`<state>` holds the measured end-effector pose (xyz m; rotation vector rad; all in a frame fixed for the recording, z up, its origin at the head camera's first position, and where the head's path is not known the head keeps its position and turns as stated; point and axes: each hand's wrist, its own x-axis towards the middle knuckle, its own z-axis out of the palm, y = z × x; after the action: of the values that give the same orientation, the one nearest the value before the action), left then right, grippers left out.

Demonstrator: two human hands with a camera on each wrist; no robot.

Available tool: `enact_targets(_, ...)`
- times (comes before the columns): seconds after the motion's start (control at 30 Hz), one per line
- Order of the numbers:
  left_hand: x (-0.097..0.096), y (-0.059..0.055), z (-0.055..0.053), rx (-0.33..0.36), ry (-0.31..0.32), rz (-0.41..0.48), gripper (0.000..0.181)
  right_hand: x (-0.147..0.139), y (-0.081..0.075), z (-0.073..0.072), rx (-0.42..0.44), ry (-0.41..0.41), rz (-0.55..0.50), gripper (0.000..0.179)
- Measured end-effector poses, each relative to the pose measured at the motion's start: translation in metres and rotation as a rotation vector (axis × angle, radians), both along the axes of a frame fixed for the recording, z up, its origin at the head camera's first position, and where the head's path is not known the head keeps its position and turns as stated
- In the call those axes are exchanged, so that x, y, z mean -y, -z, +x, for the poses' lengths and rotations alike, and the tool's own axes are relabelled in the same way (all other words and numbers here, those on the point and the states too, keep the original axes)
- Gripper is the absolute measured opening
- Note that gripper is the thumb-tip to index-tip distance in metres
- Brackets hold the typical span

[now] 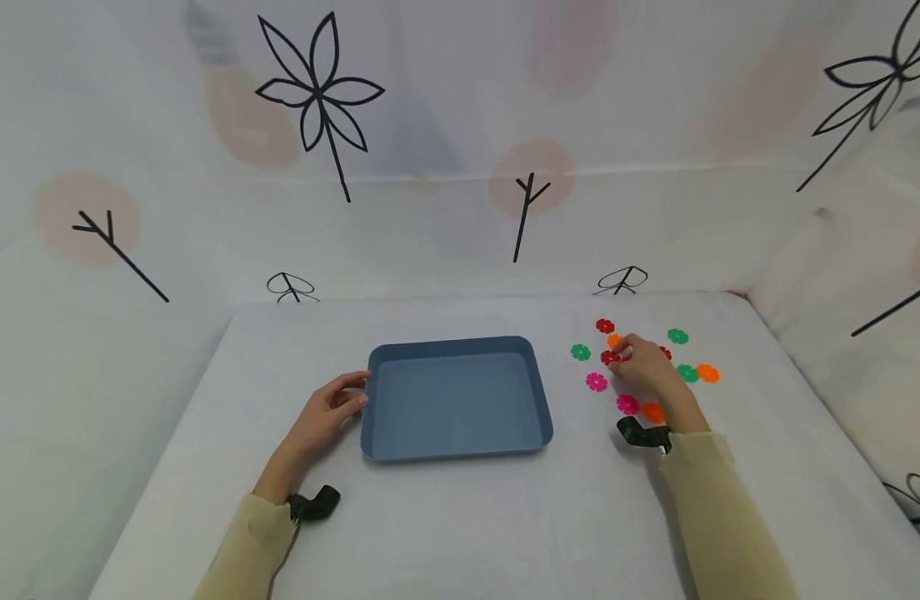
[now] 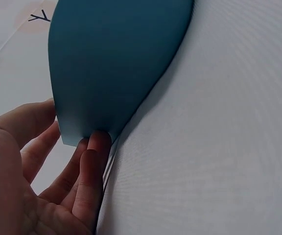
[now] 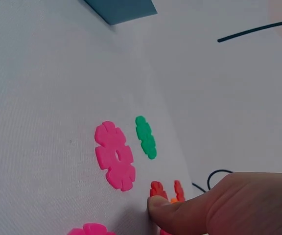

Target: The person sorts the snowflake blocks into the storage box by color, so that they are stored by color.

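Observation:
A shallow blue-grey rectangular tray (image 1: 460,457) lies on the white-covered table. My left hand (image 1: 338,406) touches the tray's left end, its fingertips against the outer wall (image 2: 106,73) and rim. Over to the right, my right hand (image 1: 643,367) reaches palm down among flower-shaped plastic discs. Its thumb and index fingertips are right at a red disc (image 1: 607,357), which the thumb partly covers in the right wrist view. I cannot tell whether they pinch it. An orange disc (image 1: 614,340) lies just beyond the fingers, and a pink disc (image 3: 114,155) shows nearer the tray.
Around the right hand lie more discs: a green one (image 1: 580,352), a pink one (image 1: 627,404), an orange one (image 1: 707,372) and several others. Patterned white cloth (image 1: 430,233) rises behind the table and along both sides. Each wrist wears a small black camera (image 1: 315,504).

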<state>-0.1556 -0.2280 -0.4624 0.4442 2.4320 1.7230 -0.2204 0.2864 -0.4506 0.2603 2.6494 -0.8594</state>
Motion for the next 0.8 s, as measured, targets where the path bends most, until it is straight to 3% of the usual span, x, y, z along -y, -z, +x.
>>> enact_targets(0.4,-0.0007,0.0019,-0.0003,0.024,-0.023,-0.003,0.044,-0.0027,0.0006,0.0009,-0.057,-0.037,0.017,0.050)
enact_targets(0.57,0.0003,0.0001,0.0015,0.028,-0.033,-0.001,0.044,-0.0022,0.0006,-0.0019,-0.052,-0.018,0.007,0.048)
enact_targets(0.8,-0.0006,-0.0006,0.0023,0.033,-0.032,0.002,0.043,-0.0043,-0.0004,0.0005,-0.052,-0.052,-0.013,0.050)
